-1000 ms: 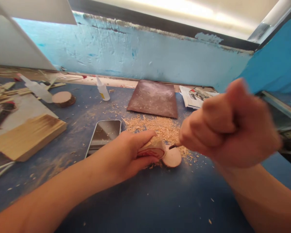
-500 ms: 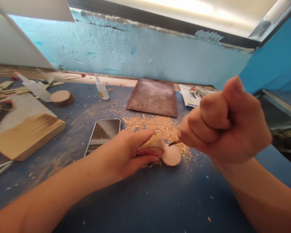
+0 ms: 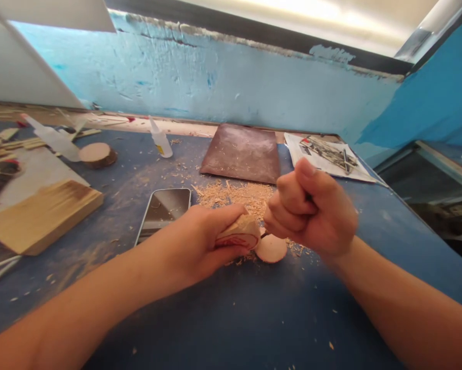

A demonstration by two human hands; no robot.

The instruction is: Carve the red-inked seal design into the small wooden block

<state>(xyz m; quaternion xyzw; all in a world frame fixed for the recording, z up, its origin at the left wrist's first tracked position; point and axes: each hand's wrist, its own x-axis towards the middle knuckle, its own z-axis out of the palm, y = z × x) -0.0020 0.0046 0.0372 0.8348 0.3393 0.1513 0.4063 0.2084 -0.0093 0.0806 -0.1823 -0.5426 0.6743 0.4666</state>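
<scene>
My left hand is closed around a block of wood with red drawn lines on its near face. My right hand makes a fist, thumb up, just right of the block. From the lower side of that fist pokes the dark, narrow tip of a carving tool, close to the block's right end; the fingers hide its handle. Below the tip, a round wood slice lies on the table. Behind both hands spreads a heap of wood shavings.
A phone lies left of the shavings. Behind them is a brown sheet, with a glue bottle to its left and papers holding tools to its right. A thick board and another wood slice lie at left.
My right hand has moved left and down with the carving tool, bringing its tip closer to the block. My left hand and the block have stayed nearly still.
</scene>
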